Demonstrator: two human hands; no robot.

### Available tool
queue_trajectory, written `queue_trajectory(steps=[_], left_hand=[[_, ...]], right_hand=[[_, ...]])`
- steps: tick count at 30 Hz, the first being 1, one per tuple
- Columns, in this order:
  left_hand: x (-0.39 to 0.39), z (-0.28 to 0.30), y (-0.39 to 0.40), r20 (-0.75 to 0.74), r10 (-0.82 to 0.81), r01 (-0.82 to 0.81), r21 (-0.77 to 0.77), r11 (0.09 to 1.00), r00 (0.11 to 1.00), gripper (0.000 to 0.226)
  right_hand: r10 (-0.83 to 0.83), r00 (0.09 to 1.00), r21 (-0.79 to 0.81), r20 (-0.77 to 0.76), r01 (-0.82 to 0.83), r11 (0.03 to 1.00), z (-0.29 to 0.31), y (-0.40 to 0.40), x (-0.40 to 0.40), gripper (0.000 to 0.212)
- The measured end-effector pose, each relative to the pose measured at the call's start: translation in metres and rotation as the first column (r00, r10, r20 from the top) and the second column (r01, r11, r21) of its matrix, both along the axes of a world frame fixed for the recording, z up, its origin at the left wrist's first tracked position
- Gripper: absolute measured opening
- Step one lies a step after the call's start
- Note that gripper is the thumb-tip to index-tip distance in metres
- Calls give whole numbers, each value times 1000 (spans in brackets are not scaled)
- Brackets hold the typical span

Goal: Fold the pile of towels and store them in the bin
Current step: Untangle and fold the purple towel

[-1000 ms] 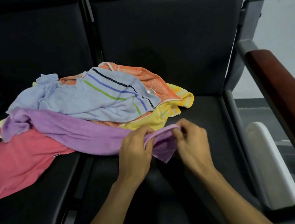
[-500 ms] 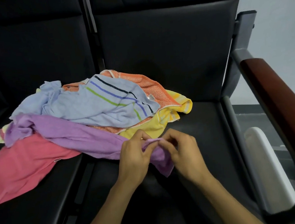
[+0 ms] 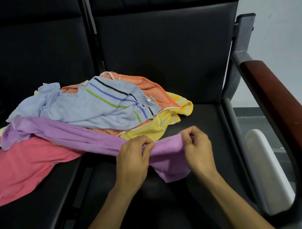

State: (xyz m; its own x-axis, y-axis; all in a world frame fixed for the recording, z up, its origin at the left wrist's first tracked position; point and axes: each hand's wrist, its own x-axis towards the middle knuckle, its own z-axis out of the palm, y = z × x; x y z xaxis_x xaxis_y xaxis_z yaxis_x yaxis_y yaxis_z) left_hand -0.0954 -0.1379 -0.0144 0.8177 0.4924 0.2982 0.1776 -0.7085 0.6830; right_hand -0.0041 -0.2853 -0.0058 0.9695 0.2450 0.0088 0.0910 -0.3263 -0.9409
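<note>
A pile of towels lies across two black seats. A purple towel (image 3: 71,134) runs from the pile's left side to its near right end, where both hands pinch its edge. My left hand (image 3: 134,159) grips it at the left, my right hand (image 3: 197,146) about a hand's width further right, and a purple flap hangs between and below them. A light blue striped towel (image 3: 98,106) tops the pile, over an orange towel (image 3: 155,90) and a yellow towel (image 3: 165,124). A pink towel (image 3: 21,169) spreads at the near left.
The black seat (image 3: 207,120) has bare room to the right of the pile. A dark wooden armrest (image 3: 281,106) runs along the right side. Below it stands a white object (image 3: 266,170), perhaps the bin's edge. The seat backs rise behind the pile.
My hands, close together half a second ago, have moved apart along the purple towel's edge, stretching a short span of it between them. The camera has tipped slightly.
</note>
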Motion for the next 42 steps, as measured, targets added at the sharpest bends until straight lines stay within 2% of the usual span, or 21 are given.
queue_trajectory(steps=[2,3,6,7,9,11,13,16,18,22,24,26,28,29,31,33,34,36,39,41,42], left_hand=[[0,2,1,28,-23,23,-6,1000,999,15],[0,4,-1,50,-47,49,-22,999,998,15],[2,9,-6,102,-99,105,-52,993,990,14],[3,7,-6,87,-105,109,-45,993,991,13],[5,2,-3,25,-96,96,4,995,995,17],[5,-2,-1,9,-76,76,35,996,997,19],[5,0,-3,41,-105,104,18,994,994,18],[4,3,-9,53,-179,179,2,984,982,15],[5,0,-8,19,-175,175,-1,985,984,15],[5,-4,-1,-21,-105,106,26,994,994,17],[5,-1,-3,1,-129,129,26,991,992,18],[5,4,-8,17,-191,191,9,982,981,19],[5,4,-8,16,-196,196,-15,980,981,17],[4,3,-6,1,-180,180,-28,983,984,15],[2,-1,-2,-79,-158,155,-39,987,984,13],[1,-5,0,-178,-157,155,-27,988,971,16],[1,-5,0,-197,-161,157,-34,987,967,19],[1,3,-5,-145,-193,179,-105,978,970,23],[2,21,-16,20,-221,219,-239,946,975,22],[4,25,-18,85,-160,178,-302,936,983,19],[5,23,-16,80,-127,146,-312,939,989,16]], right_hand=[[62,997,49,37,-64,997,2,-4,3,14],[174,984,42,27,-175,984,5,-4,2,4],[436,900,-48,5,-436,899,5,-3,-2,6],[411,911,-37,12,-411,911,5,-2,-3,7],[188,981,-8,42,-187,982,4,-4,3,22],[20,997,-56,78,-15,998,4,-9,9,23],[183,981,-79,65,-178,981,5,-12,10,6],[521,853,-146,27,-513,846,4,-8,-1,28],[445,888,-223,120,-412,883,1,-4,-2,5],[22,982,-202,187,16,979,-2,-10,8,14],[109,977,-163,183,-79,983,2,-13,8,8],[364,923,-236,125,-329,914,1,-10,4,24],[438,887,-291,146,-384,876,-2,-5,2,4],[394,901,-283,180,-336,898,-2,-5,1,11],[151,973,-106,173,-134,985,0,-7,7,28],[-62,992,3,113,62,998,8,-13,12,31],[-80,991,-13,104,82,997,10,-14,14,30],[142,987,-28,76,-141,990,12,-15,12,9],[602,796,-79,-59,-605,792,5,-10,-1,33],[639,769,-184,7,-627,757,1,-4,-5,14],[605,793,-203,74,-582,788,-1,-3,-5,22]])
